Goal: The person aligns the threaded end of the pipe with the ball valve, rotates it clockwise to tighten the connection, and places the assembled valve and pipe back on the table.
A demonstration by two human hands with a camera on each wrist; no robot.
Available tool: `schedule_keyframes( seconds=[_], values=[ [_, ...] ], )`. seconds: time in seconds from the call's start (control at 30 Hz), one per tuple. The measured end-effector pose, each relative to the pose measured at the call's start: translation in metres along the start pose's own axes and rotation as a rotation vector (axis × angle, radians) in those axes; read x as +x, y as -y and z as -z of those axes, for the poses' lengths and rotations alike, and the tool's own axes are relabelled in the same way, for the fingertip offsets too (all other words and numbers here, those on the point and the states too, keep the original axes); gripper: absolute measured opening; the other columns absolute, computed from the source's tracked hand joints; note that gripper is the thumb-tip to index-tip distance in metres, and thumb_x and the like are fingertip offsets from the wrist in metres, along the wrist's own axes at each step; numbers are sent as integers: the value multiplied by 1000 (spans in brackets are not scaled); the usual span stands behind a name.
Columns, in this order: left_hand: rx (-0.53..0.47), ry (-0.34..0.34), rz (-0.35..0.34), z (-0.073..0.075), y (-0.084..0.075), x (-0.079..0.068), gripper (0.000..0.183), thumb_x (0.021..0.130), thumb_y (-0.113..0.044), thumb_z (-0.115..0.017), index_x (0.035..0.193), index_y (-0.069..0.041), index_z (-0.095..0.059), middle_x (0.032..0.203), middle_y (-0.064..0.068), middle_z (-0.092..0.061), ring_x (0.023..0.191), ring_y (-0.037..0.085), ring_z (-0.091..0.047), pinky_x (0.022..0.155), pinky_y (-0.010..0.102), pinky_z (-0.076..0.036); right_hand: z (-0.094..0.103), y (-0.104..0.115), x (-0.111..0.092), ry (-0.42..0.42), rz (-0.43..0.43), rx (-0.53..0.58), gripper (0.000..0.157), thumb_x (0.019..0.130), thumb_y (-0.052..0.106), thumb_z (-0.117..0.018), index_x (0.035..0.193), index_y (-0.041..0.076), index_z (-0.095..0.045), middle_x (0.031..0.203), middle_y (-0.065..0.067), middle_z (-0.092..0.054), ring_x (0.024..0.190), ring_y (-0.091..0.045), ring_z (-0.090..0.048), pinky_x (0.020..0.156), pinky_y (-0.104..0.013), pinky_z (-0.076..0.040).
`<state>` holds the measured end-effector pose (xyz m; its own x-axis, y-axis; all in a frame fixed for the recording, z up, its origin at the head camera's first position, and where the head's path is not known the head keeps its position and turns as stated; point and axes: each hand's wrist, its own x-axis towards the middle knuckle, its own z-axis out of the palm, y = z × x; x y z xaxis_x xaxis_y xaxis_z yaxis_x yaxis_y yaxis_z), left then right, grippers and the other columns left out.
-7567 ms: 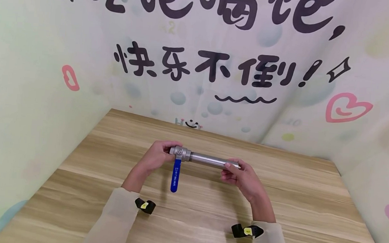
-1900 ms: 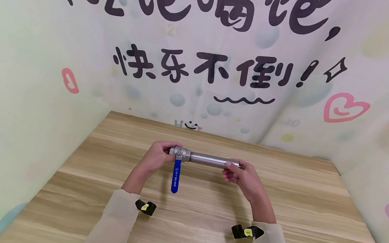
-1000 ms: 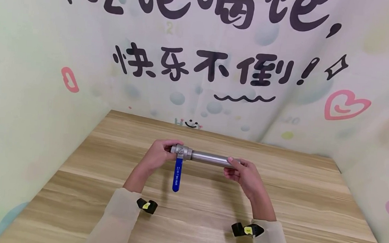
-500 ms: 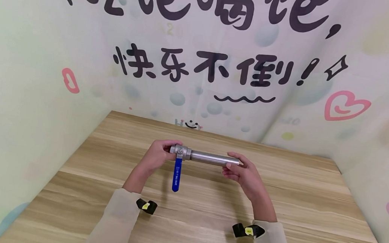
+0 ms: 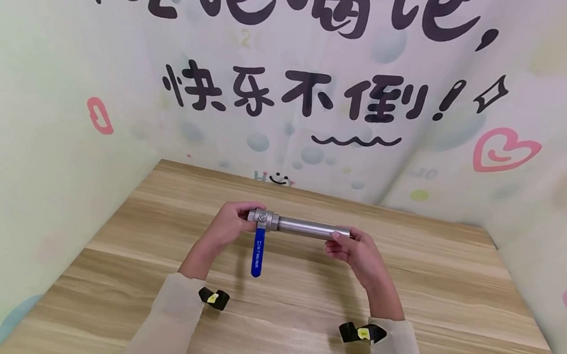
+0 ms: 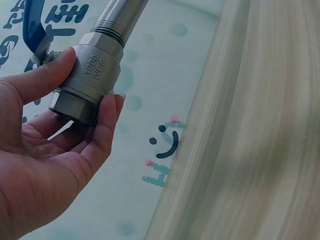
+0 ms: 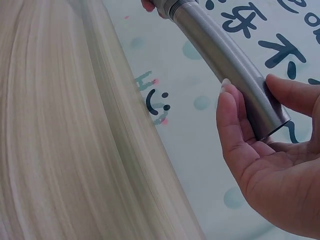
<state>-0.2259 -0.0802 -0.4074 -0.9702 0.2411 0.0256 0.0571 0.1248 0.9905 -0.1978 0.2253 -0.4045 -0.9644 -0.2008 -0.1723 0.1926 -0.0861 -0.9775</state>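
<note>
A steel ball valve (image 5: 263,219) with a blue lever handle (image 5: 258,252) is joined to a straight metal pipe (image 5: 307,227), and the pair is held level above the table. My left hand (image 5: 229,226) grips the valve's hex end, with thumb and fingers on either side of the body. "1000 WOG" is raised on the valve body (image 6: 89,70) in the left wrist view, where some pipe thread shows at the joint. My right hand (image 5: 357,253) holds the pipe's free end between thumb and fingers. In the right wrist view the pipe's open end (image 7: 272,127) points toward the palm.
A wood-grain table (image 5: 273,319) lies under both hands. Behind it hangs a pale printed backdrop (image 5: 285,155) with dark lettering, and similar walls close in the left and right sides. Black straps (image 5: 214,299) sit on both sleeves.
Half a second ago the right index finger was lifted off the pipe; now the fingers are closed round its end again. The left hand keeps its grip on the valve.
</note>
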Motion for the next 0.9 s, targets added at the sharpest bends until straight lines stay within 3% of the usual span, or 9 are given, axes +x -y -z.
schedule_keyframes(
  seconds=[0.4, 0.9],
  values=[
    [15, -3, -25, -1, 0, 1, 38, 80, 6, -67, 117, -2, -68, 110, 16, -65, 93, 27, -56, 76, 30, -48, -2, 2, 1, -21, -22, -3, 33, 99, 19, -56, 117, -8, -45, 85, -8, -65, 76, -14, -66, 73, -27, -57],
    [-6, 8, -14, -1, -4, -2, 40, 79, 7, -66, 117, -3, -68, 110, 16, -64, 97, 33, -56, 77, 31, -50, -2, 2, 2, -53, -35, -36, 49, 97, 32, -59, 118, -10, -47, 86, -8, -66, 77, -14, -66, 76, -28, -57]
  ],
)
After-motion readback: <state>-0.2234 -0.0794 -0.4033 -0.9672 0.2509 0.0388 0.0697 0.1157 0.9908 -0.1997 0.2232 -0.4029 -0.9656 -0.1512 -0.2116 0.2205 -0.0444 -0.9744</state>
